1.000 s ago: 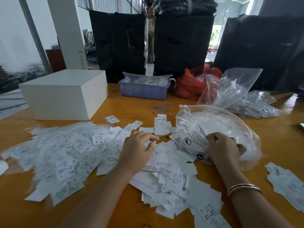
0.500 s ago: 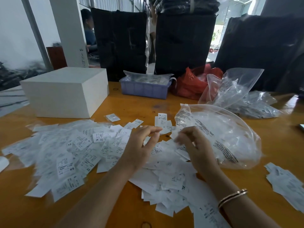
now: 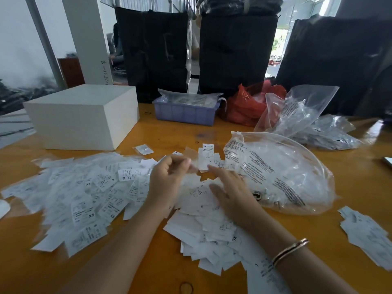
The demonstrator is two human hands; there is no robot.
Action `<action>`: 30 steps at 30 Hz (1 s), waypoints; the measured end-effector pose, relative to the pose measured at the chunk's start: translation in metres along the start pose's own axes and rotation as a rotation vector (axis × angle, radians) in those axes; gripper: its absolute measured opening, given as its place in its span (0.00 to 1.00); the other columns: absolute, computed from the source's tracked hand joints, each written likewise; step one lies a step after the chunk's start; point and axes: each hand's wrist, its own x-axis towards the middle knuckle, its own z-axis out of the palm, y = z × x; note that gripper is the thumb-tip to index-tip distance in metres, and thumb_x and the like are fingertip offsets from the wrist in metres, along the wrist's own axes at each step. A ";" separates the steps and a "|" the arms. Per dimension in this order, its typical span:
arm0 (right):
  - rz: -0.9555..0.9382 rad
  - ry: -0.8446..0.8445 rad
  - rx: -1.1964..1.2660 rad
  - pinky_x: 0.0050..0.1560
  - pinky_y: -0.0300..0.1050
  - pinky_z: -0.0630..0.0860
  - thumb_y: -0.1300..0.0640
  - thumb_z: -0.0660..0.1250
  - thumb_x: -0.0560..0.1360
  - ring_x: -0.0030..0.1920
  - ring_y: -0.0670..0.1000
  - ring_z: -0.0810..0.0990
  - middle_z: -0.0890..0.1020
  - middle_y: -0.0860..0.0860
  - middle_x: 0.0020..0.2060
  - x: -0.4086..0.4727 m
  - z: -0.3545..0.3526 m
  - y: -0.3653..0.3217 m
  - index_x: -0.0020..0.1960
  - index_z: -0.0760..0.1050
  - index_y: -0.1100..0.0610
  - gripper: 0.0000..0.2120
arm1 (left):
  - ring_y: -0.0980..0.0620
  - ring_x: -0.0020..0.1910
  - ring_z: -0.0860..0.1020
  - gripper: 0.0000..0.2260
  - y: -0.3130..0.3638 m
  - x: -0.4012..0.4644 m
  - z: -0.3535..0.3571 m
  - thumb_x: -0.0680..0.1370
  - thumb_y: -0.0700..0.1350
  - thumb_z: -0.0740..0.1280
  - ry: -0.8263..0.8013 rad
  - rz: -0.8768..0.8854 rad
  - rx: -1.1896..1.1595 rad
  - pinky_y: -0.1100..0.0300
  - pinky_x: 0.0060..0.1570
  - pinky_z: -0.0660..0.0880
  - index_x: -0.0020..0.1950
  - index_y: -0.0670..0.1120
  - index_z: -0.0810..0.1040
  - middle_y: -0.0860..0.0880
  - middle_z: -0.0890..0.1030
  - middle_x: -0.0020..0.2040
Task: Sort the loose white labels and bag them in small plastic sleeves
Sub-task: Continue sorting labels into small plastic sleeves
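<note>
Sorting looks to be the step in hand: I have both hands over the heap of loose white paper labels (image 3: 101, 187) spread across the glossy orange-brown wooden surface (image 3: 350, 177). My left hand (image 3: 167, 181) has its fingers curled, thumb meeting fingertips near a thin, blurred slip; I judge it pinches a label or a small sleeve, though the blur keeps me from being sure which. My right hand (image 3: 231, 192) lies with fingers mostly straight and spread, resting on the labels just beside the big clear crinkled plastic bag with black print (image 3: 282, 177); it grips nothing that I can see.

Bagging seems barely begun. Next I would need to read the size print (XS, S and XL show on different slips), gather matching ones into a squared stack, then open a sleeve mouth with one hand and slide the stack in with the other.

These labels are flat, thin rectangles, light and slippery, lying overlapped at every angle, so they should fan apart easily. A smaller batch of white labels (image 3: 364, 232) sits well apart at my right. Behind stand a matte white box (image 3: 84, 115), a ribbed lilac plastic tray (image 3: 184, 113) and a red plastic bag (image 3: 244, 107).
</note>
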 end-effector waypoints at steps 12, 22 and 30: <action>-0.218 -0.014 -0.421 0.63 0.46 0.56 0.48 0.53 0.81 0.60 0.46 0.67 0.74 0.44 0.56 0.007 0.011 0.002 0.67 0.70 0.44 0.17 | 0.61 0.46 0.79 0.04 -0.002 0.003 0.001 0.76 0.49 0.68 0.167 -0.106 0.000 0.71 0.38 0.74 0.45 0.57 0.75 0.58 0.81 0.45; 0.232 0.319 0.624 0.34 0.30 0.72 0.59 0.64 0.77 0.33 0.38 0.76 0.81 0.46 0.36 0.004 -0.013 0.005 0.46 0.75 0.52 0.04 | 0.68 0.47 0.79 0.04 0.003 0.001 0.002 0.76 0.48 0.70 0.019 -0.090 -0.131 0.75 0.38 0.73 0.48 0.58 0.80 0.63 0.83 0.44; 0.259 0.351 1.104 0.35 0.37 0.75 0.63 0.67 0.75 0.34 0.48 0.79 0.81 0.51 0.32 0.004 -0.018 0.009 0.52 0.74 0.53 0.09 | 0.58 0.29 0.79 0.05 0.000 -0.004 0.009 0.76 0.44 0.68 -0.141 -0.004 -0.006 0.69 0.32 0.75 0.45 0.52 0.73 0.51 0.82 0.38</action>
